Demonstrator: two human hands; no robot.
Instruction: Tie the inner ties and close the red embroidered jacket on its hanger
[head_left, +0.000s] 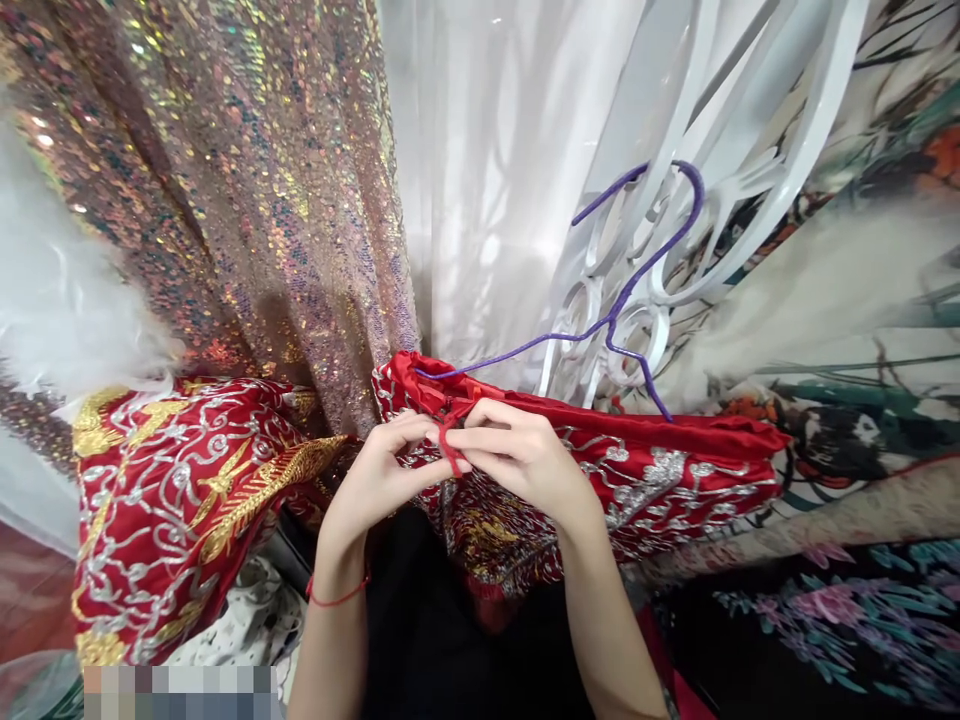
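Red embroidered garment (pixel 660 470) hangs from a purple hanger (pixel 630 290), its satin waistband stretched across the middle of our view. We pinch a thin red tie (pixel 450 450) at that waistband: our left hand (pixel 382 470) closes its fingertips on it, and our right hand (pixel 517 455) grips it just beside. Sequined fabric (pixel 247 190) hangs behind, with a white metal rack (pixel 750 150) to the right.

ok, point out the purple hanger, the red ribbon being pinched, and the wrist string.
purple hanger (pixel 628 285), head view, on its twisted neck.
red ribbon (pixel 450 452), head view, strip between both hands' fingers.
wrist string (pixel 339 598), head view, red band on left wrist.
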